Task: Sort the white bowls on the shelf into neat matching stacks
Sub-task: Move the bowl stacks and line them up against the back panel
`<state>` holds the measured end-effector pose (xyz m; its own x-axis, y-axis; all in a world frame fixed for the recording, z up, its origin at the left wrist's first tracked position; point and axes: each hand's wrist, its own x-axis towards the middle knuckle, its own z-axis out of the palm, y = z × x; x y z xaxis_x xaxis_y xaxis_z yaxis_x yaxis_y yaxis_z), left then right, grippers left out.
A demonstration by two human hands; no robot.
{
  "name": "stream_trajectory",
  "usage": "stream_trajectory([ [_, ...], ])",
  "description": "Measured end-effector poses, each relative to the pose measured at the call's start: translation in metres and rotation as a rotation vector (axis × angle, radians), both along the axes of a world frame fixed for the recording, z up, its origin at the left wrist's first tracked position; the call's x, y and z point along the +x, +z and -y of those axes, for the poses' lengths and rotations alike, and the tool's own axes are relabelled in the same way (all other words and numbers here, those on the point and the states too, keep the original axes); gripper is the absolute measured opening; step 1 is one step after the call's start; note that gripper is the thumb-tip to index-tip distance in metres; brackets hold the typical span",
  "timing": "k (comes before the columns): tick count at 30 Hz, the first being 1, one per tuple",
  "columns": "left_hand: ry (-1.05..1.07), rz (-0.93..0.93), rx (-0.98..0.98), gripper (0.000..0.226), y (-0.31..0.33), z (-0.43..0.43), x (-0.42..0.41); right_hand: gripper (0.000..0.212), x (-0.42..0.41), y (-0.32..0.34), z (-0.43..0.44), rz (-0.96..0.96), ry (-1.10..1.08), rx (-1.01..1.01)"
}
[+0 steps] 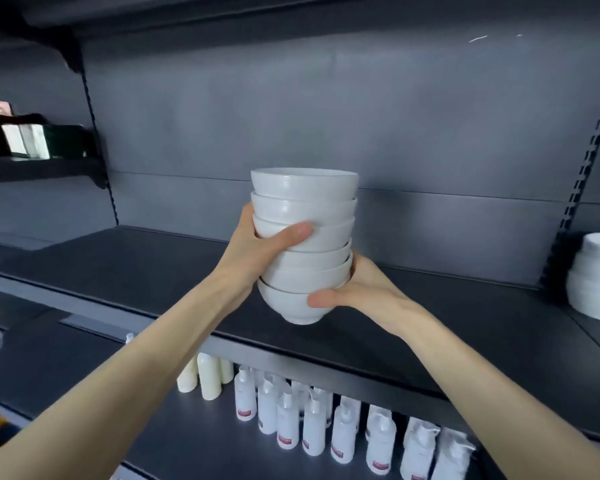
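Bowl stack (303, 237): six white bowls nested, upright, with the middle ones sitting slightly off-line. It's over the front part of the dark shelf (136, 271), foot right at the surface; touching or just above, can't tell. Left hand (257, 247) grips the left side around the third bowl, thumb curled across the front, fingers hidden behind. Right hand (357, 292) cups the lower right, thumb pressed on the bottom bowl, fingers round the back, out of sight. One hand is high and one low, on opposite sides, probably to keep a tall stack from tipping while it's carried or squared up. Second stack (596, 282) of white bowls stands at the far right of the same shelf, well apart. It looks wider, so likely a different size kept separate. Bottles (312, 420) line the shelf below. Judgement: sorting partway; this stack needs setting down and straightening.
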<state>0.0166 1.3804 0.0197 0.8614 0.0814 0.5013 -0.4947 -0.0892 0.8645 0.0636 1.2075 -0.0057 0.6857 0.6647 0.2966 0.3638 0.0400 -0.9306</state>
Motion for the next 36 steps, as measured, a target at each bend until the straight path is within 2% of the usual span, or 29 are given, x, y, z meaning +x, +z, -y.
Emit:
stream_trajectory([
  [3,-0.046,0.013,0.018,0.042,0.000,-0.033,0.027,0.066,0.022,-0.001,-0.032,0.015,-0.021,-0.007],
  [6,-0.052,0.006,-0.012,0.058,-0.004,-0.071,0.056,0.068,0.048,-0.003,-0.069,0.011,-0.046,-0.012],
  [11,-0.048,-0.016,-0.045,0.066,-0.008,-0.133,0.096,0.069,0.085,-0.002,-0.130,0.012,-0.042,-0.021],
  [15,-0.083,-0.004,-0.037,0.049,-0.001,-0.180,0.122,0.067,0.106,0.006,-0.177,0.029,-0.027,-0.031],
  [20,-0.134,-0.019,-0.040,0.057,0.001,-0.240,0.157,0.068,0.129,0.009,-0.236,0.040,-0.096,-0.011],
  [25,-0.187,-0.087,-0.046,0.085,-0.006,-0.308,0.185,0.067,0.144,0.000,-0.304,0.021,-0.207,-0.006],
  [31,-0.267,-0.131,-0.069,0.080,-0.014,-0.381,0.210,0.066,0.155,-0.009,-0.375,-0.020,-0.318,-0.020],
  [36,-0.271,-0.150,-0.087,0.090,-0.018,-0.422,0.227,0.068,0.168,-0.012,-0.417,-0.027,-0.334,-0.025],
])
